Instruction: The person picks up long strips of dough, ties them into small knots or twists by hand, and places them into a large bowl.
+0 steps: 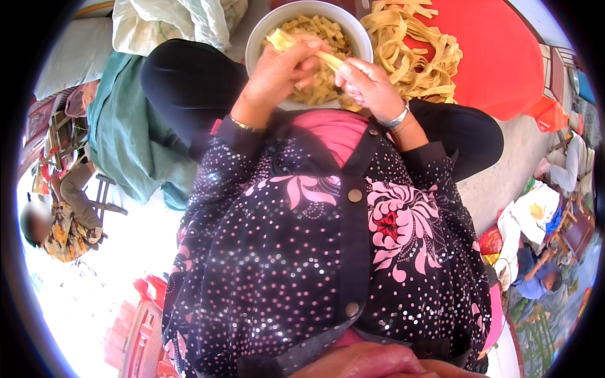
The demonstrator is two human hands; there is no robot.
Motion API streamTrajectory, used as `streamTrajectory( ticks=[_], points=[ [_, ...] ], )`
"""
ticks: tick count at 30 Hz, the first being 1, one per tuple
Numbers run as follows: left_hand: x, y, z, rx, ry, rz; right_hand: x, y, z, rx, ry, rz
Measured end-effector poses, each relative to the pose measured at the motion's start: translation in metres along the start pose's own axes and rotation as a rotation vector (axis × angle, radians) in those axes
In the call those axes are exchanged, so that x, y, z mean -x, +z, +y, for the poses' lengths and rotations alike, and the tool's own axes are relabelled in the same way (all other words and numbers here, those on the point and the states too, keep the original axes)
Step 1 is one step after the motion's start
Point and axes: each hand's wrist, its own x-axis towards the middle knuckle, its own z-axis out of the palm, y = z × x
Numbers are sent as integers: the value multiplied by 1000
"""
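Above a white bowl (253,47), my left hand (282,70) has its fingers closed round a pale yellow flat strip (329,61). One end of the strip sticks out past the fingers on the far side. My right hand (372,87) pinches the same strip a little to the right, so a short length spans the gap between both hands. Short cut yellow pieces (324,28) fill much of the bowl below. Beside its right rim lies a tangled heap of long yellow strips (419,60), partly on a red surface (498,50).
My bent knees in black trousers flank the bowl. A whitish plastic bag (170,25) sits at the far left, with green cloth (129,126) nearer. An orange-red plastic item (547,114) stands at the right. Other people (66,220) sit at both sides, farther off.
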Motion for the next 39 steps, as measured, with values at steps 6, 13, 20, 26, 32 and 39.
streamTrajectory(
  ticks=[6,13,20,26,32,39],
  points=[
    [10,-4,14,55,133,73,8,3,-32,455,-241,112],
    [-21,11,60,-27,261,166,-31,-21,-93,1141,-554,313],
    [-76,22,138,-175,564,171,-83,-31,-183,1504,-739,578],
    [-123,17,152,-427,650,344,-126,-51,-195,1672,-735,709],
    [-104,-7,135,-684,531,525,-137,-101,-117,1214,-564,570],
    [-56,-13,45,-737,212,395,-72,-81,-79,694,-606,424]
  ],
)
